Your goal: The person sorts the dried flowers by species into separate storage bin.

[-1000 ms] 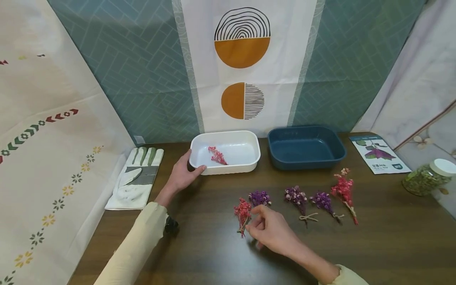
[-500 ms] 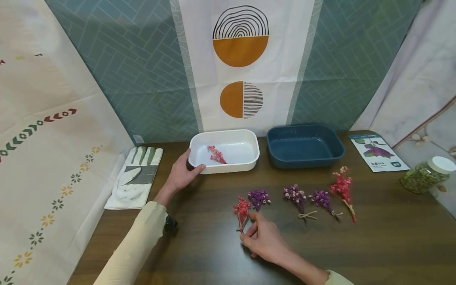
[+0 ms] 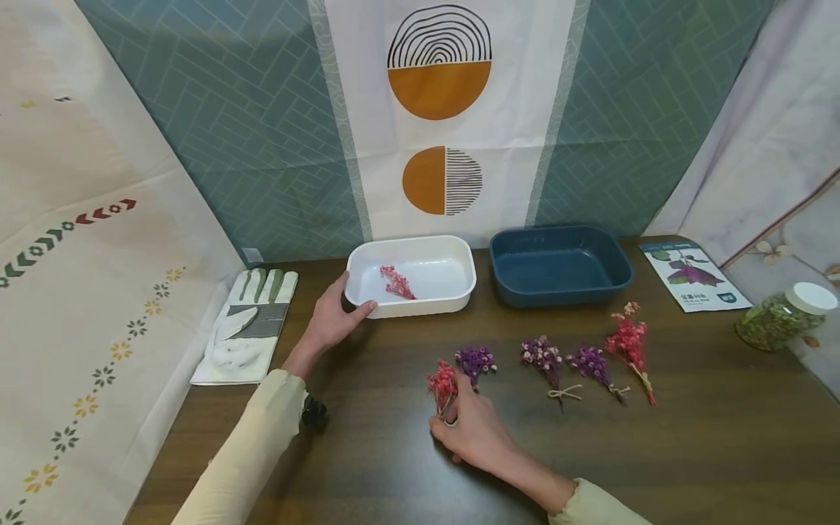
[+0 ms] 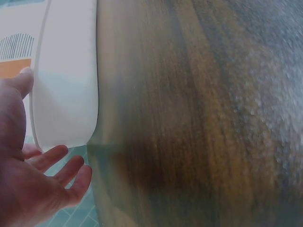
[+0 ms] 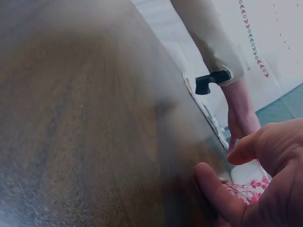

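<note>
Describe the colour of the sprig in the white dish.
The dried-flower sprig in the white dish is pinkish red, best seen in the head view.

Left grip [image 3: 331, 317] ahead of right grip [image 3: 472, 429]

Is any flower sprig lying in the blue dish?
No, the blue dish shows only its bare inside, while a pink flower sprig lies in the white dish.

We read this as a craft corner, whether home or studio we cannot tell: patterned cloths [image 3: 282, 131] hung round a wood-grain desk [image 3: 380, 467]; flower bunches [image 3: 628, 343], a work glove [image 3: 243, 328] and a lidded jar [image 3: 774, 322] on it
</note>
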{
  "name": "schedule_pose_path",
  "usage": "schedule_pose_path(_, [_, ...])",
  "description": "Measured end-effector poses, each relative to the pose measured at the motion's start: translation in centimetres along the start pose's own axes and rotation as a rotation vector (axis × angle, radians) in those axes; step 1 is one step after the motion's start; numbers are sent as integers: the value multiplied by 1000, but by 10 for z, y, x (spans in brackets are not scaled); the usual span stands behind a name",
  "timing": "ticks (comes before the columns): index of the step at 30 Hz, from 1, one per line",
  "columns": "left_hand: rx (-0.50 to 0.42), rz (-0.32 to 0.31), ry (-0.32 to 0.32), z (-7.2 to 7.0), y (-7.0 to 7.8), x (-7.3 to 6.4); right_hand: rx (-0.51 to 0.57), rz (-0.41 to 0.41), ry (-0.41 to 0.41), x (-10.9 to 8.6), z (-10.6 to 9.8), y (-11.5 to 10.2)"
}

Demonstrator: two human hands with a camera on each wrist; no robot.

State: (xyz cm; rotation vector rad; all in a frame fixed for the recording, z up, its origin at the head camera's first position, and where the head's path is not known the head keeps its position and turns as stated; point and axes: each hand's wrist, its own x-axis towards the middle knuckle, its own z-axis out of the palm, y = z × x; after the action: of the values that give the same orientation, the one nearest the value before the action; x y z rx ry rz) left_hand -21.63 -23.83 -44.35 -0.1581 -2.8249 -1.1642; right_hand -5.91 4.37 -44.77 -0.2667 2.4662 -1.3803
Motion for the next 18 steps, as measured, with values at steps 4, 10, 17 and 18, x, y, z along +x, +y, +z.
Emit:
schedule_pose_path(4, [1, -7, -4, 0, 0, 0, -48, -56, 29, 5, 4, 2])
schedule_pose_path(10, [5, -11, -10, 0, 1, 0, -228, -196, 171, 11, 11, 2])
schedule_pose_path(17, [8, -7, -12, -1, 1, -1, -284, -248, 242, 17, 15, 2])
schedule_pose_path(18, [8, -5, -12, -1, 1, -1, -278, -250, 243, 18, 15, 3])
